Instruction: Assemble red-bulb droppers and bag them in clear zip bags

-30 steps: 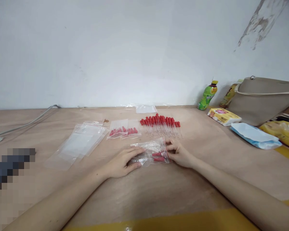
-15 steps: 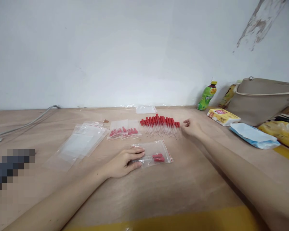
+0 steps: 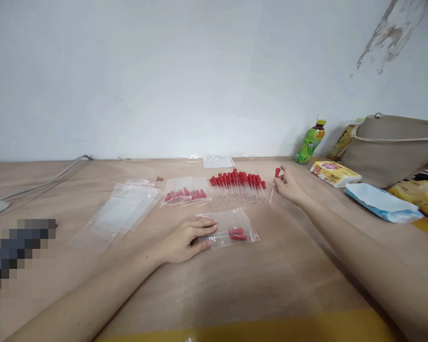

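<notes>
My left hand (image 3: 187, 241) lies with fingers stretched out over the left end of a clear zip bag (image 3: 224, 241). Inside that bag, red-bulbed droppers (image 3: 237, 233) show at its right end. My right hand (image 3: 288, 184) pinches one glass dropper (image 3: 277, 172), its red bulb up and its thin tube pointing down. Just left of it lies a row of several red-bulbed droppers (image 3: 239, 181), tubes toward me. Two filled zip bags (image 3: 184, 192) rest further left, overlapping. Beside them a fanned stack of flat zip bags (image 3: 120, 209) is spread out.
A further flat bag (image 3: 218, 162) lies by the wall. At right stand a green drink bottle (image 3: 310, 142), a yellow tissue pack (image 3: 334, 174), a blue-white packet (image 3: 382, 203) and a beige handbag (image 3: 395, 147). A grey cable (image 3: 53, 178) runs along the left.
My right hand has lifted the dropper from the right end of the row and moved slightly right with it. My left hand stays on the bag.
</notes>
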Tool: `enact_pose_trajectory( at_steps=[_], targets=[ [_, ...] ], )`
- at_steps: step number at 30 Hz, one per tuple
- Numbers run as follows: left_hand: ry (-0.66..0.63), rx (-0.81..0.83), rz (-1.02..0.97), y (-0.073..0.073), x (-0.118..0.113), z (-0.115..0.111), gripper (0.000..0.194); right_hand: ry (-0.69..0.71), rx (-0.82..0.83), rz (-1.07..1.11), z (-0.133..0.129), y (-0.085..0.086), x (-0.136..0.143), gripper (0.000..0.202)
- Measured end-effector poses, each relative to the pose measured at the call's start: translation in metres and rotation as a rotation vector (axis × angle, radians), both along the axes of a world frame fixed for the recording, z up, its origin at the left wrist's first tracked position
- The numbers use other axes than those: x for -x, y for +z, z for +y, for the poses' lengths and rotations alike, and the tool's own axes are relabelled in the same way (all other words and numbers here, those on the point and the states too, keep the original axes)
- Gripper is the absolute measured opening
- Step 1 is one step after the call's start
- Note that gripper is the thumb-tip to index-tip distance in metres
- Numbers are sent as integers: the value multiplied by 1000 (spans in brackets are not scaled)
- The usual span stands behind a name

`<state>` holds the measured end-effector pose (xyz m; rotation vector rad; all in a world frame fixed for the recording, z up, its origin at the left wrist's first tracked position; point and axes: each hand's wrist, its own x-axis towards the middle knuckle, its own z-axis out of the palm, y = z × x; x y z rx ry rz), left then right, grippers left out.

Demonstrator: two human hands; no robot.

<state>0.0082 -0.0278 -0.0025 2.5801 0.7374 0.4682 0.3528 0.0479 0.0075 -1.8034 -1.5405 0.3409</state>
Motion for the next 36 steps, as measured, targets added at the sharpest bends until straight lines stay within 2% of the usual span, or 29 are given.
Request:
enact_pose_trajectory(
  at_steps=[3, 5, 9, 14, 17, 20, 23, 25, 29, 32, 36],
  targets=[
    [2, 5, -5, -1, 0, 1, 42, 190, -99, 468, -27, -10, 24, 55],
    [2, -2, 3, -2, 0, 1, 42, 200, -108, 691, -43, -19, 41, 54],
    [4, -23, 45, -3, 1, 1, 42, 105, -129, 940, -61, -30, 63, 45],
    [25, -43, 20, -2, 1, -1, 51, 153, 49, 1117, -69, -28, 71, 32],
    [36, -35, 16, 0, 0, -2, 53, 318, 174, 1076, -74, -26, 69, 25],
    [47, -31, 26, 1, 0, -4, 54, 502, 236, 823, -76, -25, 61, 28],
    [54, -34, 33, 2, 0, -5, 54, 592, 143, 479, -76, -27, 55, 29],
    [51, -42, 34, 2, 1, -5, 53, 635, 82, 354, -75, -31, 55, 27],
    [50, -51, 43, 2, 1, -5, 52, 624, 109, 421, -73, -38, 63, 30],
    [53, -52, 40, 3, 0, -5, 52, 590, 91, 442, -73, -40, 71, 22],
    [39, -57, 27, 3, -1, -4, 49, 687, 126, 448, -77, -37, 74, 18]
  ],
)
